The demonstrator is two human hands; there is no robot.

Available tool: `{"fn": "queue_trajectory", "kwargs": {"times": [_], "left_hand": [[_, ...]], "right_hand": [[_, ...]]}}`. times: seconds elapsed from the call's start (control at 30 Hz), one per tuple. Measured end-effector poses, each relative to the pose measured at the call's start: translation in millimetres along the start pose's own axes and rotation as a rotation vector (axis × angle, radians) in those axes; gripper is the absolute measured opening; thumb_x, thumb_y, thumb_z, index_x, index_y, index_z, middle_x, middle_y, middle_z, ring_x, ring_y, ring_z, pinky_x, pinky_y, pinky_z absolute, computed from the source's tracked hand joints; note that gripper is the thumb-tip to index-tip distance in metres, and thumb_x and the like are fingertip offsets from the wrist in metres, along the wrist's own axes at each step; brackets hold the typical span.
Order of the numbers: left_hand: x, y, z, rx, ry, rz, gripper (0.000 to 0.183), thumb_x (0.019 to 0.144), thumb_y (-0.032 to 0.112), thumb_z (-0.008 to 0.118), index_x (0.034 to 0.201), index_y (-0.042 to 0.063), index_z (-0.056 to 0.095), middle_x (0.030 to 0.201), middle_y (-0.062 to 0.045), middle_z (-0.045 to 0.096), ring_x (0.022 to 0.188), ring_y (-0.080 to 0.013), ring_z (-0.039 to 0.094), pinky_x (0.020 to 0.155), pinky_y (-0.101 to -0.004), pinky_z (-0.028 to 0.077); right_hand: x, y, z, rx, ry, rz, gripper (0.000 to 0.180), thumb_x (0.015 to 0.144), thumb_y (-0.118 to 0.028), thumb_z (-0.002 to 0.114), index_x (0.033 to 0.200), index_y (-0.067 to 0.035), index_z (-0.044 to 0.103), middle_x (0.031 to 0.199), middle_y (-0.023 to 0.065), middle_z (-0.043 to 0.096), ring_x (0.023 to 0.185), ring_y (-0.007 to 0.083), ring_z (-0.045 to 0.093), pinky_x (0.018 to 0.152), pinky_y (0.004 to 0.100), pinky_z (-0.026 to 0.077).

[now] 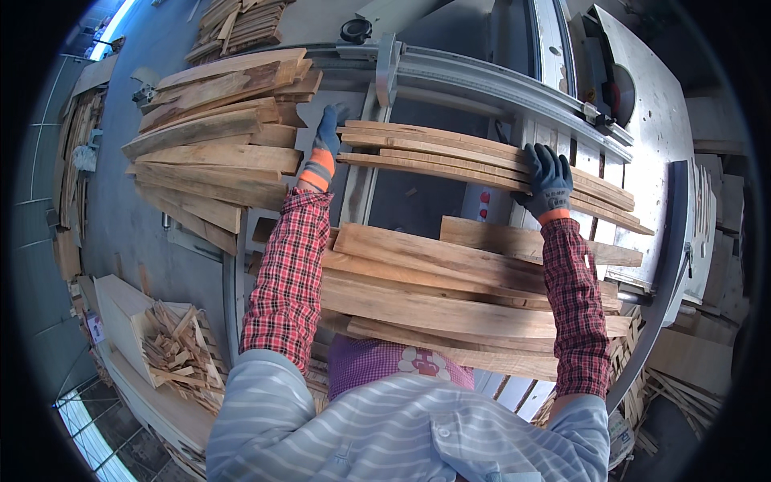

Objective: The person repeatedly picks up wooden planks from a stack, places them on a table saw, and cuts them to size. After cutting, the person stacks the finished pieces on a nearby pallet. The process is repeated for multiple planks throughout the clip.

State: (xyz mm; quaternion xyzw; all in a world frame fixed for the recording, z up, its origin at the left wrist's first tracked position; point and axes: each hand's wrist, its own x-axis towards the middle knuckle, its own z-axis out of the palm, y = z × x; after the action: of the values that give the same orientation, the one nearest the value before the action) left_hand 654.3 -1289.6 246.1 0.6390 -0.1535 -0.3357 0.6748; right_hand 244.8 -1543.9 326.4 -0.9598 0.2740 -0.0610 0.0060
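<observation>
Several narrow wooden boards (446, 150) lie side by side across the metal frame of a sliding table saw. My right hand (547, 181), in a dark grey glove with an orange cuff, is closed over them toward their right end, its fingers over the far edge. At their left ends is my left hand (328, 129), also gloved, seen edge-on with fingers stretched out; whether it presses on the ends is hard to see. Nearer my body, wider wooden boards (433, 301) are piled lengthwise under my forearms.
A fanned stack of boards (211, 156) stands at left. Beyond my hands runs the saw's metal fence (482, 75) with a flip stop (386, 69). The round saw blade guard (623, 96) is at upper right. Wood offcuts (181, 343) fill a box at lower left.
</observation>
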Motion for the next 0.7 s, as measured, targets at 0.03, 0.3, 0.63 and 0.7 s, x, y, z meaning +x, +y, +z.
{"fn": "queue_trajectory", "kwargs": {"times": [0.03,0.3,0.63,0.7], "left_hand": [[-6.1,0.0,1.3,-0.031,0.015,-0.041,0.072,0.1,0.058,0.039,0.144,0.002,0.045,0.14,-0.011,0.052,0.128,-0.0229,0.049,0.11,-0.0353,0.036],[-25.9,-6.1,18.0,0.037,0.102,-0.034,0.065,0.1,0.057,0.039,0.142,0.008,0.047,0.133,-0.007,0.055,0.119,-0.0204,0.053,0.106,-0.0344,0.039],[-31.3,-12.8,25.5,-0.146,0.106,-0.069,0.084,0.093,0.075,0.034,0.149,0.012,0.041,0.145,-0.006,0.047,0.129,-0.0213,0.047,0.111,-0.0379,0.035],[-33.1,-12.7,23.5,-0.186,0.067,-0.043,0.089,0.091,0.078,0.033,0.15,0.012,0.039,0.148,-0.006,0.044,0.133,-0.0216,0.044,0.113,-0.0384,0.032]], "right_hand": [[-2.9,-0.6,0.7,-0.012,0.041,-0.035,0.109,0.056,-0.035,0.091,0.149,-0.024,0.035,0.145,0.0067,0.042,0.137,0.0285,0.039,0.118,0.0497,0.026],[-21.5,-26.3,16.3,-0.025,0.276,-0.222,0.053,0.075,-0.033,0.079,0.125,-0.033,0.063,0.117,0.0008,0.059,0.107,0.0242,0.059,0.089,0.0407,0.05],[3.0,-34.5,7.4,0.125,0.243,-0.17,0.012,0.085,-0.028,0.07,0.097,-0.026,0.069,0.094,0.0012,0.063,0.085,0.0268,0.062,0.068,0.0424,0.05],[6.9,-40.0,4.4,0.135,0.214,-0.169,0.012,0.084,-0.024,0.07,0.095,-0.025,0.069,0.092,0.0021,0.063,0.083,0.0269,0.064,0.067,0.0419,0.051]]}}
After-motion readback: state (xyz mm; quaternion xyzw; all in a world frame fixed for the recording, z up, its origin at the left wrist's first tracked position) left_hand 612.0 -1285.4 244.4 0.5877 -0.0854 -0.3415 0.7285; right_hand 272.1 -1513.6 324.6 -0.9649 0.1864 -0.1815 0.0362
